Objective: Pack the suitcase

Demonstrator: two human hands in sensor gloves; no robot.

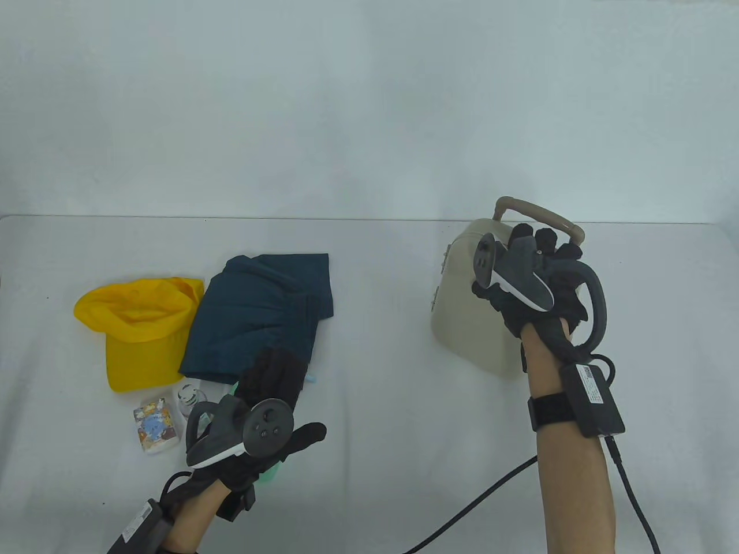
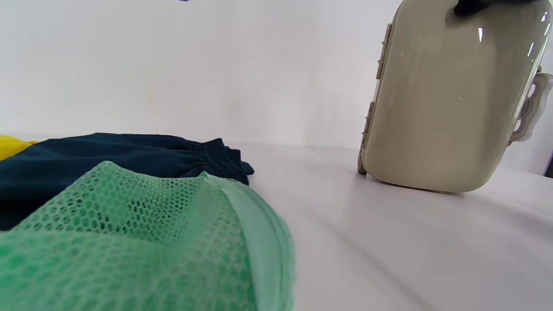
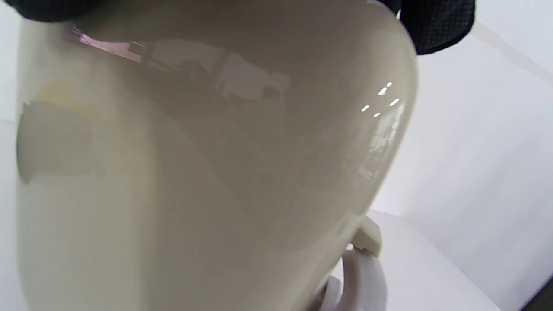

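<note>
A small beige hard suitcase (image 1: 473,323) stands closed on its edge at the right of the table, tan handle (image 1: 542,216) at its far top. My right hand (image 1: 531,259) grips its top edge; its fingertips (image 3: 436,21) wrap over the shell (image 3: 216,172). The case also shows in the left wrist view (image 2: 445,99). My left hand (image 1: 271,398) rests flat, fingers stretched and thumb out, on a green mesh bag (image 2: 142,242) by the folded dark blue shorts (image 1: 260,311). The bag is mostly hidden under the hand in the table view.
A yellow hat (image 1: 138,329) lies left of the shorts. A small printed packet (image 1: 155,428) and a little bottle (image 1: 189,397) lie in front of it. A black cable (image 1: 479,502) trails from my right wrist across the front of the table.
</note>
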